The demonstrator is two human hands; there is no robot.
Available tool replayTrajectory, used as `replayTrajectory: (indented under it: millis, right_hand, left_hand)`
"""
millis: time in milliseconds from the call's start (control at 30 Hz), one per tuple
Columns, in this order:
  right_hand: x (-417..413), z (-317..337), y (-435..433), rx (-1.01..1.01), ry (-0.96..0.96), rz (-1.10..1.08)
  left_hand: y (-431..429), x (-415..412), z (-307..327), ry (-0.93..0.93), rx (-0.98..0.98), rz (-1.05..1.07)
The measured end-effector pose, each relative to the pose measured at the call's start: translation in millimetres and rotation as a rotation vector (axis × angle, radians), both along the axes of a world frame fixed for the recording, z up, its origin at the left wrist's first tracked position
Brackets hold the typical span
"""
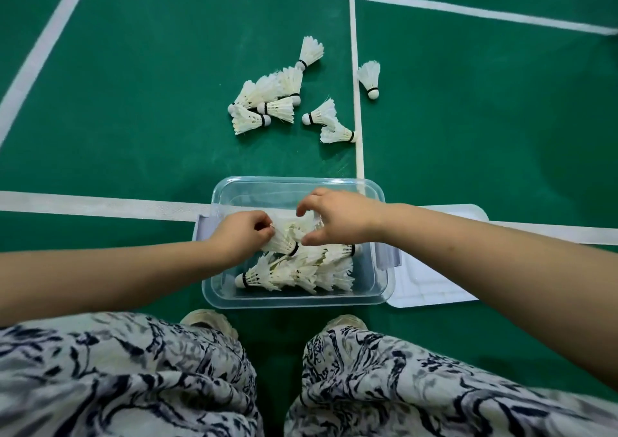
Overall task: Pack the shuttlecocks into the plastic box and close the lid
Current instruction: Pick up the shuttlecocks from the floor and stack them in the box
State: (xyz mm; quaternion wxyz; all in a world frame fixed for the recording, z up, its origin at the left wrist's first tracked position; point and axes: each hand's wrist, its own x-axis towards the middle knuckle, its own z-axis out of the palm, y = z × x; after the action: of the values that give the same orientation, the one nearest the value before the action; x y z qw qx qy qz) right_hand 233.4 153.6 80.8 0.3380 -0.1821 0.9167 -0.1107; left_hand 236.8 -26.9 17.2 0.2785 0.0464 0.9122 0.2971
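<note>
A clear plastic box stands on the green floor in front of my feet. Several white shuttlecocks lie inside its near half. My left hand is over the box and pinches the feathers of one shuttlecock lying on top of the pile. My right hand hovers just beside it, fingers curved and apart, holding nothing. The box's lid lies flat on the floor to the right of the box. Several more shuttlecocks lie scattered on the floor beyond the box.
White court lines cross the green floor, one running under the box and one leading away past the loose shuttlecocks. A single shuttlecock lies right of that line. My knees in patterned cloth fill the bottom.
</note>
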Motion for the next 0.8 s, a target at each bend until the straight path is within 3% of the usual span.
replayTrajectory:
  millis: [233,633,800]
  right_hand:
    - [0,-13,16,-0.035,-0.039,-0.068]
    - [0,-24,25,-0.096,-0.039,-0.176]
    - [3,-25,27,-0.098,-0.044,-0.182]
  left_hand:
    - [9,4,-16,-0.407,0.310,0.389]
    - [5,7,-12,-0.571,0.509,0.507]
    - [12,16,-15,-0.611,0.480,0.416]
